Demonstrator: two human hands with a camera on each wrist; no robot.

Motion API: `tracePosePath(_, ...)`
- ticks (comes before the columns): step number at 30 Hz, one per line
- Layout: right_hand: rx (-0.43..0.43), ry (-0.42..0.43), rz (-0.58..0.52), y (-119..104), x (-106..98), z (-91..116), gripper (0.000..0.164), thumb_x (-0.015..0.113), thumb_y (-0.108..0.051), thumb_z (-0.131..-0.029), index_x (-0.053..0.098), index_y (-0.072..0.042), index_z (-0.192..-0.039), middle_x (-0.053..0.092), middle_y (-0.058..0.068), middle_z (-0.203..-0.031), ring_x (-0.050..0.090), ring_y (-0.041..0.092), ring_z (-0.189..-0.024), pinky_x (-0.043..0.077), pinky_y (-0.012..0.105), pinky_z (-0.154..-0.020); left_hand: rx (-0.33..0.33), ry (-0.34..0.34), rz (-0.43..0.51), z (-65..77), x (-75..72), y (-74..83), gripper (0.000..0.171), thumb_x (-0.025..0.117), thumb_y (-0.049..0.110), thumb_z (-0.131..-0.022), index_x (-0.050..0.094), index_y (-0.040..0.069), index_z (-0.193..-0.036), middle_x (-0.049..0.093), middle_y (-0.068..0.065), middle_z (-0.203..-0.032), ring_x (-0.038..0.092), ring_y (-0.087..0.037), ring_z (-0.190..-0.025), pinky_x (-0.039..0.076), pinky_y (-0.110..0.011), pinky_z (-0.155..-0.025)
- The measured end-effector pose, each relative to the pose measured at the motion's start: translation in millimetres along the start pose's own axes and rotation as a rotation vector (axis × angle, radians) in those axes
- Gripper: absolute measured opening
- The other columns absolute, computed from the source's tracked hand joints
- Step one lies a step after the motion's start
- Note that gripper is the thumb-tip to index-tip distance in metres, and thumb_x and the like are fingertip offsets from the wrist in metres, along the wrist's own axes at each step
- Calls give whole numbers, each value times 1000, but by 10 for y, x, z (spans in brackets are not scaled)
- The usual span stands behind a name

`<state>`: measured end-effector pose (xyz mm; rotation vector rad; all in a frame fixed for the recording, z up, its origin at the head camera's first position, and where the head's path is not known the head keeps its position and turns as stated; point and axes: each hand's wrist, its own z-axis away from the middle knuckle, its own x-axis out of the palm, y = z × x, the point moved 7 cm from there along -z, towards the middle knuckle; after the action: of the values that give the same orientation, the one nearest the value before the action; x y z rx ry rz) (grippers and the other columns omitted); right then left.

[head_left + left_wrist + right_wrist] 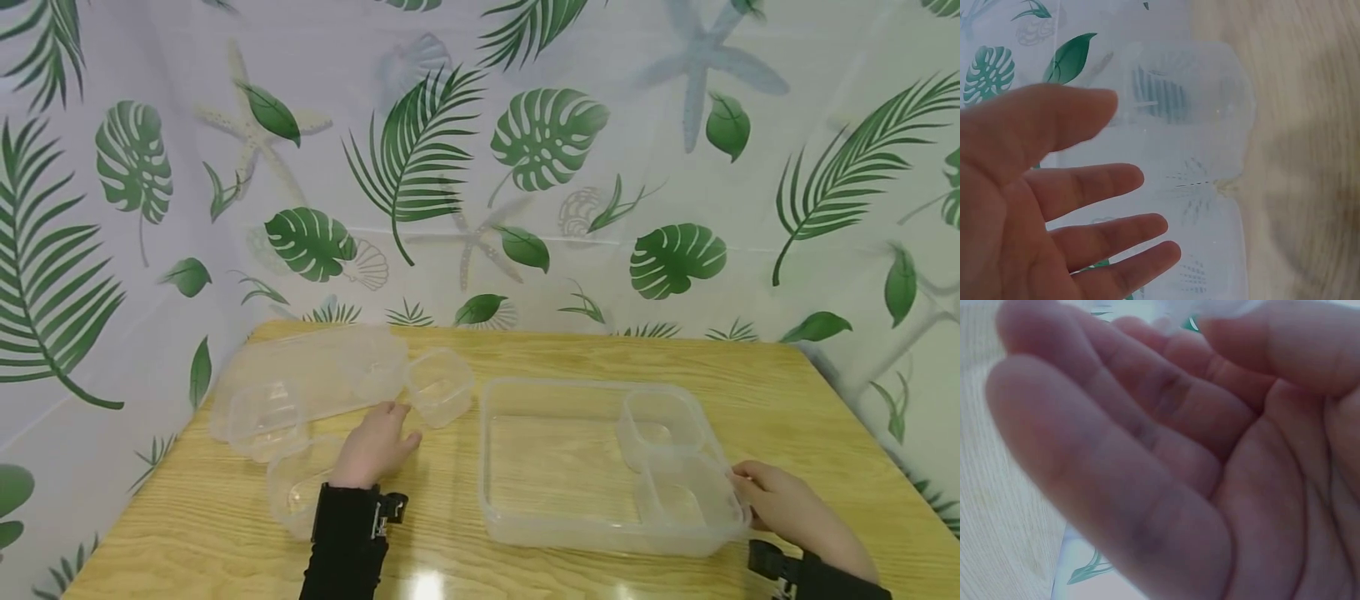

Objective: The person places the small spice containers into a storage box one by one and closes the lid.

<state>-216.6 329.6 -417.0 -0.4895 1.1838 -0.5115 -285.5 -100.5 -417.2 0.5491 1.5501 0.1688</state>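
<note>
A large clear plastic food box [558,533] stands on the table. Two small clear inner boxes sit in its right end, a rear one [663,417] and a front one [678,487]. At the large box's right wall, my right hand [783,504] pinches the rim between thumb and fingers; in the right wrist view a whitish edge lies by the thumb [1285,347]. My left hand [377,446] hovers with spread fingers, holding nothing, just short of another small clear box [440,390]. In the left wrist view, clear plastic [1210,81] stands beyond its fingertips.
Further small clear boxes stand at the left, one [266,421] over the corner of a flat translucent lid [300,367] and one [288,492] beside my left wrist. A leaf-patterned cloth [480,167] hangs behind the wooden table [450,575].
</note>
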Motion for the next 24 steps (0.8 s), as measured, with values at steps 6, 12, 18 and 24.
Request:
tracePosePath(6, 5, -11, 6, -19, 5, -5, 41, 31, -18, -98, 42, 18, -114, 57, 11, -90, 56, 19, -75, 48, 34, -61, -23, -72, 27, -3, 84, -38, 48, 55, 23, -87, 44, -3, -126, 39, -26, -127, 38, -40, -115, 36, -51, -87)
tracePosePath(12, 6, -17, 1, -26, 4, -3, 41, 31, -19, -98, 43, 18, -114, 58, 13, -92, 57, 21, -78, 49, 35, -62, -39, -121, 26, -16, 167, -56, 47, 55, 23, -87, 45, -3, -125, 39, -26, -127, 38, -41, -115, 36, -50, -87)
tracePosePath(18, 11, -19, -7, -24, 5, -5, 41, 31, -18, -98, 42, 18, -113, 57, 10, -89, 56, 20, -76, 49, 34, -62, -70, -187, 17, -26, 244, -74, 49, 57, 25, -85, 46, -2, -124, 44, -24, -122, 41, -39, -112, 37, -50, -86)
tracePosePath(24, -8, -9, -9, -21, 9, -2, 39, 30, -17, -98, 43, 17, -113, 56, 7, -84, 53, 18, -70, 46, 32, -59, -82, -250, 27, -6, 294, -77, 50, 58, 25, -85, 46, -2, -125, 45, -24, -121, 41, -38, -113, 36, -49, -87)
